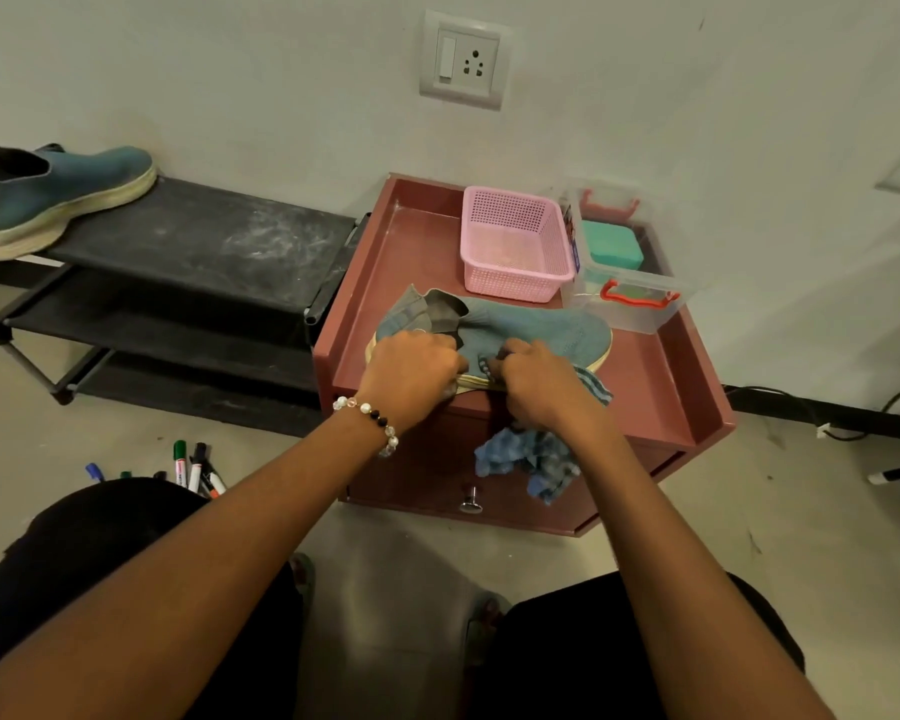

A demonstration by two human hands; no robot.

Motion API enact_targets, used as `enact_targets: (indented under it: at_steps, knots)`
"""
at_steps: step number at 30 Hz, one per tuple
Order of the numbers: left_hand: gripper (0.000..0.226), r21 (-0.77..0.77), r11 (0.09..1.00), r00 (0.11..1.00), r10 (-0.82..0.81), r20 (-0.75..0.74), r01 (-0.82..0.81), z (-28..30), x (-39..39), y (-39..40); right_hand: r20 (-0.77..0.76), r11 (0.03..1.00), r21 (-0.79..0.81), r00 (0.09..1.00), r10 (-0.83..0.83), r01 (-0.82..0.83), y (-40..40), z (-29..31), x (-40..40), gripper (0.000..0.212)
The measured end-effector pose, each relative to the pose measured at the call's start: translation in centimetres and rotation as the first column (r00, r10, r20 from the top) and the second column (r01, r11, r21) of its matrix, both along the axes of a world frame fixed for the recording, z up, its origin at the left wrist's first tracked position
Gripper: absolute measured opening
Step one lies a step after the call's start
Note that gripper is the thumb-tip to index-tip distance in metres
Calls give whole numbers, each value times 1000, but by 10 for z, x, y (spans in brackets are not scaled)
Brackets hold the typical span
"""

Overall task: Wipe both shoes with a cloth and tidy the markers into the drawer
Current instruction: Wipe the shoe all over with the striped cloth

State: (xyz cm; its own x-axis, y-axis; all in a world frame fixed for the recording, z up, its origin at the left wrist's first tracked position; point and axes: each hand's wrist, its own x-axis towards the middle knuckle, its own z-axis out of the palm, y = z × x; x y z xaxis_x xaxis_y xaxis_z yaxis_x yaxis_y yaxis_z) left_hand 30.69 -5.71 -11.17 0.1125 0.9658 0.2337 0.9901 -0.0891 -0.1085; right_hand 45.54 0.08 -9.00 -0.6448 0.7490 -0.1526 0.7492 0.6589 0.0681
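Head view: both hands work on a blue shoe atop a small red cabinet
Nearest, markers lie on the floor by the left knee; the drawer is closed. The left hand grips the shoe by its near side, the right hand close beside it clutches a blue cloth against the sole. Farther back stand a pink basket and a clear box; the second shoe rests on a black rack
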Motion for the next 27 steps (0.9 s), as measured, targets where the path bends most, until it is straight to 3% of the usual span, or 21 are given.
enact_targets:
  at_steps: [2, 7, 14, 17, 21, 25, 27]
  knots:
    - [22, -11, 1000, 1000, -5, -4, 5, 3, 0, 1, 10, 1000, -15, 1000, -10, 10, 2, 3, 4, 39]
    - [20, -39, 999, 1000, -4, -3, 4, 9, -2, 4, -18, 980, 153, 992, -126, 127, -5, -6, -13, 33]
    - [23, -42, 998, 999, 37, 26, -36, 5, -3, 6, -104, 995, -67, 993, 62, -69, 0, -5, 4, 59]
    - [23, -60, 998, 996, 28, 81, -23, 5, -6, 4, -22, 997, 71, 999, -28, 29, 7, -3, 12, 47]
    - [26, -34, 999, 995, 16, 95, -13, 4, -9, 1, 11, 942, 140, 951, -308, 304, 8, -1, 29, 32]
    - [25, -18, 1000, 995, 22, 97, -20, 2, -8, 2, 11, 957, 159, 969, -246, 241, -1, -3, 14, 33]
    - [24, -13, 999, 995, 31, 93, -30, 1, -7, 3, -33, 977, 77, 979, -199, 201, 1, -4, 8, 34]
